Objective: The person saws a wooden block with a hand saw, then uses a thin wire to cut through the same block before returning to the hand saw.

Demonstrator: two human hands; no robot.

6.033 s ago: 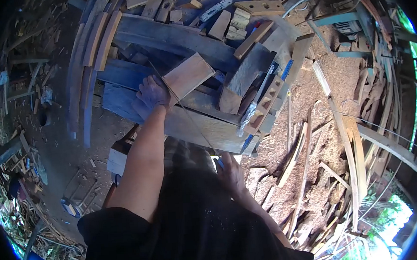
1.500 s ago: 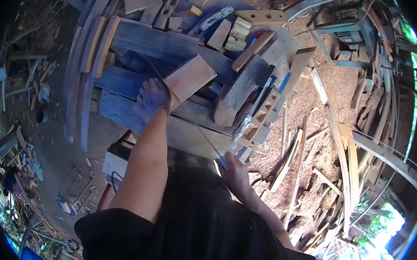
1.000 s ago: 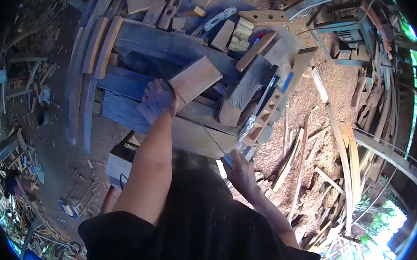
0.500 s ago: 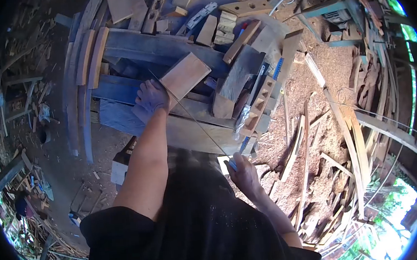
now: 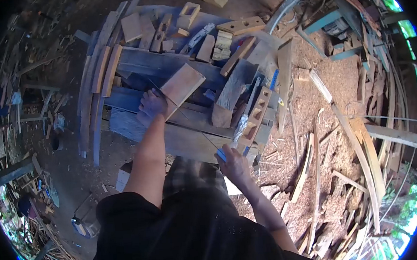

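A handsaw (image 5: 203, 133) runs diagonally across the bench, its blade seen nearly edge-on as a thin dark line. My right hand (image 5: 235, 167) is closed around its blue handle, near the bench's front edge. The far part of the blade lies across or against a rectangular wooden block (image 5: 184, 85), just beside my left hand; how deep it sits cannot be made out. My left hand (image 5: 153, 105) grips and presses down on the block's left end, fingers curled over it. Part of the block is hidden under that hand.
Under the block is a plank bench (image 5: 185, 143). To the right lie a thick timber (image 5: 234, 92) and a slotted wood piece (image 5: 258, 114). Several offcuts line the far side. Long strips (image 5: 104, 72) stand at left. Shavings (image 5: 331, 85) and scrap strips cover the ground at right.
My right hand and the saw handle have moved slightly up and left toward the block. The camera view has shifted a little. My left hand stays on the block.
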